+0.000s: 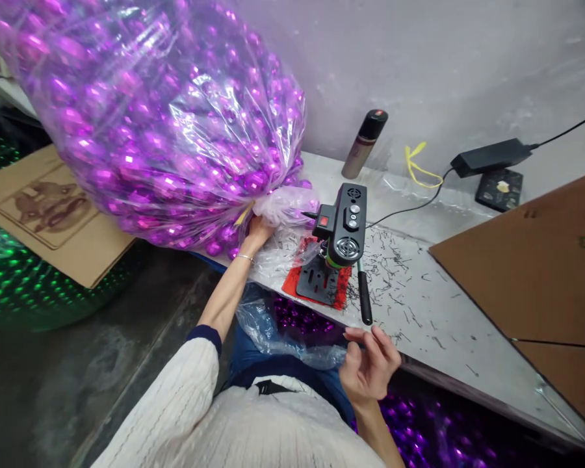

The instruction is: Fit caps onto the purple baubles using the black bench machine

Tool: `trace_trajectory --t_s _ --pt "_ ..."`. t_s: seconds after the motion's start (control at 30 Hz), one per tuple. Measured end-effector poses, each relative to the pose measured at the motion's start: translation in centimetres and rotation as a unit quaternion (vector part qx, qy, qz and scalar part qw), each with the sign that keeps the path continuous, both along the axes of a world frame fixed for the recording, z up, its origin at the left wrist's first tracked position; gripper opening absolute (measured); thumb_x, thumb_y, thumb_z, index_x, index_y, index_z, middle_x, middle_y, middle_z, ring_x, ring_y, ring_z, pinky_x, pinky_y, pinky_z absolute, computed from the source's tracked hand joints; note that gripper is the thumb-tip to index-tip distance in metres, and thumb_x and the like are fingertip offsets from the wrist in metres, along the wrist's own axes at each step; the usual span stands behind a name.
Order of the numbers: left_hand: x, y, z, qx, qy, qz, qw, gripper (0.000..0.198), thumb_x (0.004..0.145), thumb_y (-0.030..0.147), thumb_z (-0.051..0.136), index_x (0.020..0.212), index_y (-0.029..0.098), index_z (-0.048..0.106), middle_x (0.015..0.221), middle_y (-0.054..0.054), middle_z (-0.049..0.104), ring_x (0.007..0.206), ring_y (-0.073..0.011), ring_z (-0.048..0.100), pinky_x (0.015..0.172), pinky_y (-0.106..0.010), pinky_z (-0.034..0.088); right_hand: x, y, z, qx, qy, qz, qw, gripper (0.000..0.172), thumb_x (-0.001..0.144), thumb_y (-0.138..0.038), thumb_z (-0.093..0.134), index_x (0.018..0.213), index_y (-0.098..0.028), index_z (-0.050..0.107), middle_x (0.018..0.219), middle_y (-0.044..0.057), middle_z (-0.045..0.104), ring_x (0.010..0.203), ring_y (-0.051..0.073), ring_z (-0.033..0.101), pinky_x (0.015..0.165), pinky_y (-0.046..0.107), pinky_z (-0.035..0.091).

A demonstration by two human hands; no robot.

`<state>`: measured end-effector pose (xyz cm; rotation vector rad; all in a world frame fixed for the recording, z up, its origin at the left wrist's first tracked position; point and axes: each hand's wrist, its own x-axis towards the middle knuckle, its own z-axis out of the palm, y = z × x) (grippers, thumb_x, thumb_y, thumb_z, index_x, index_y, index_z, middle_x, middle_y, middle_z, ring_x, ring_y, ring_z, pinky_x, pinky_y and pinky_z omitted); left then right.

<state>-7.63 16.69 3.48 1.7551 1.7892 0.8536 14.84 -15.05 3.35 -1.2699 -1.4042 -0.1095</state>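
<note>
A big clear plastic bag [195, 130] full of shiny purple balls leans on the left of the worktable. My left hand [260, 231] is closed at its gathered neck [285, 203], by a yellow tie [244, 214]; the fingertips are partly hidden by the plastic. My right hand [373, 364] hovers at the table's front edge, palm up, fingers loosely curled and apart, with nothing visible in it. It is nearest to the black lever [365, 299] of a small black bench machine [351, 224], whose slotted base [316, 283] stands on a red mat [342, 296].
Behind the machine stand a spray can [363, 146], a yellow strap [422, 175] and a black power adapter [490, 158] with its cord. Small dark wire bits [394, 273] litter the tabletop. Cardboard [531, 260] rises at right; a carton flap [58, 214] is at left.
</note>
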Motion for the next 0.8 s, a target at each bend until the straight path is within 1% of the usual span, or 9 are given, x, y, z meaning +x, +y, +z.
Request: trace_trajectory --t_s 0.1,0.17,0.27,0.33,0.4,0.5,0.63,0.7,0.8 --pt "-0.4 -3.4 0.2 -0.003 -0.107 -0.003 0.994 0.056 0.075 0.031 0.083 0.126 0.016 0.066 0.13 -0.018 0.07 0.13 -0.0387 0.062 0.111 -0.051 0.048 0.4 -0.7 0.1 -0.008 0.006 -0.007 1.0 0.059 0.09 -0.009 0.061 0.143 -0.033 0.054 0.14 0.012 0.053 0.086 0.017 0.073 0.068 0.035 0.069" --pt "-0.6 -6.8 0.5 -0.054 -0.245 -0.022 0.968 0.067 0.079 0.046 0.081 0.136 0.019 0.06 0.125 -0.013 0.072 0.112 -0.0321 0.071 0.1 -0.047 0.057 0.7 -0.9 0.3 -0.008 0.012 -0.009 1.0 0.058 0.09 -0.008 0.061 0.142 -0.033 0.056 0.137 0.011 0.055 0.084 0.016 0.073 0.067 0.034 0.069" --pt "-0.2 -12.0 0.9 -0.16 -0.443 -0.049 0.881 0.066 0.088 0.059 0.069 0.144 0.028 0.054 0.122 -0.009 0.073 0.09 -0.0236 0.076 0.082 -0.04 0.063 0.9 -0.7 0.6 -0.016 0.011 -0.007 1.0 0.059 0.09 -0.006 0.061 0.142 -0.032 0.056 0.134 0.011 0.056 0.082 0.015 0.072 0.067 0.034 0.069" --pt "0.5 -14.7 1.0 -0.209 -0.52 -0.055 0.827 0.06 0.09 0.059 0.065 0.141 0.029 0.057 0.121 -0.009 0.074 0.089 -0.0232 0.077 0.079 -0.038 0.064 0.9 -0.3 0.9 -0.015 0.005 -0.003 1.0 0.058 0.09 -0.006 0.061 0.142 -0.031 0.055 0.134 0.011 0.056 0.082 0.015 0.072 0.067 0.034 0.069" --pt "1.3 -16.4 0.9 -0.243 -0.559 -0.053 0.791 0.055 0.091 0.058 0.064 0.134 0.024 0.063 0.117 -0.011 0.076 0.091 -0.0244 0.077 0.081 -0.038 0.064 0.7 0.0 1.1 -0.009 0.0 -0.002 1.0 0.058 0.09 -0.006 0.06 0.142 -0.031 0.055 0.134 0.012 0.055 0.082 0.015 0.072 0.066 0.033 0.069" --pt "2.7 -17.8 0.4 -0.272 -0.592 -0.039 0.758 0.046 0.091 0.055 0.063 0.119 0.019 0.069 0.113 -0.012 0.078 0.097 -0.0262 0.078 0.091 -0.042 0.064 0.3 0.2 1.3 -0.013 -0.017 -0.017 1.0 0.055 0.091 -0.011 0.059 0.142 -0.031 0.054 0.133 0.012 0.055 0.08 0.015 0.072 0.064 0.033 0.069" --pt "3.9 -18.4 0.0 -0.286 -0.615 -0.013 0.735 0.038 0.091 0.051 0.065 0.109 0.018 0.07 0.11 -0.011 0.079 0.106 -0.0272 0.077 0.105 -0.047 0.058 0.1 -0.2 1.1 -0.025 -0.015 -0.023 0.999 0.054 0.092 -0.012 0.058 0.141 -0.032 0.053 0.134 0.012 0.054 0.081 0.016 0.072 0.064 0.035 0.069" --pt "4.1 -18.4 0.0 -0.292 -0.623 0.0 0.725 0.037 0.091 0.05 0.065 0.109 0.018 0.069 0.108 -0.011 0.079 0.105 -0.0265 0.077 0.105 -0.047 0.058 0.1 -0.6 0.9 -0.032 -0.005 -0.019 0.999 0.054 0.091 -0.011 0.058 0.142 -0.031 0.054 0.136 0.012 0.054 0.082 0.016 0.072 0.066 0.035 0.069" --pt "4.0 -18.5 0.1 -0.304 -0.637 -0.011 0.709 0.036 0.09 0.047 0.064 0.11 0.018 0.069 0.108 -0.011 0.079 0.098 -0.0256 0.078 0.099 -0.045 0.06 0.4 -1.0 0.5 -0.05 -0.012 -0.014 0.999 0.055 0.092 -0.012 0.058 0.144 -0.03 0.052 0.14 0.013 0.054 0.085 0.017 0.073 0.07 0.037 0.07"
